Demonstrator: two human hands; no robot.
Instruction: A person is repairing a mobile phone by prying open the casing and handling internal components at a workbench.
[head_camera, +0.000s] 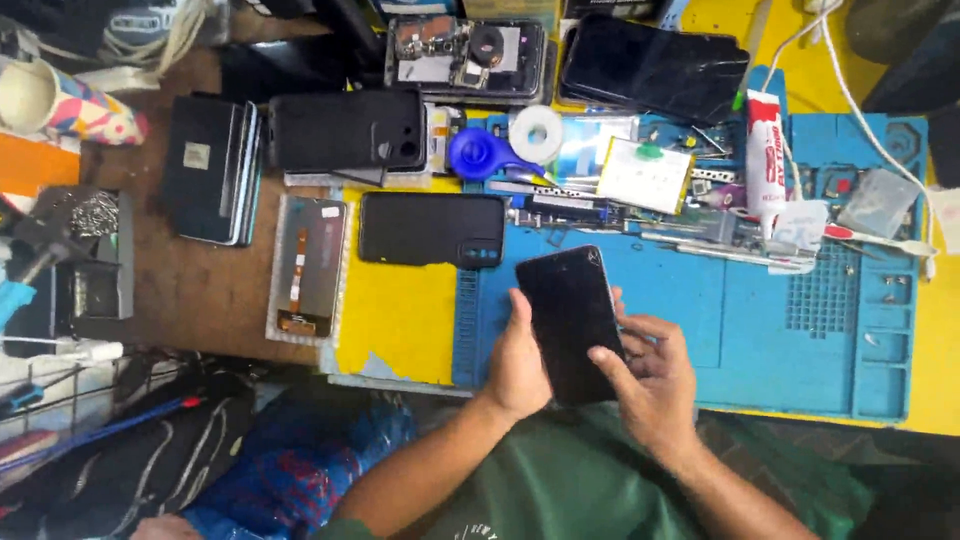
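Note:
I hold a black smartphone (570, 315) with a dark screen above the near edge of a blue work mat (760, 330). My left hand (518, 365) grips its left side and lower corner. My right hand (652, 380) supports the right edge, with the thumb lying across the lower part of the screen. The phone stands tilted slightly to the left, screen facing me.
Several phones and phone parts lie on the yellow bench: a black phone (432, 229), a display panel (308, 268), a black back cover (347, 129), an opened phone (466, 55), a dark screen (652, 66). Tape roll (536, 133), glue tube (765, 150), tweezers and small tools crowd the mat's far edge.

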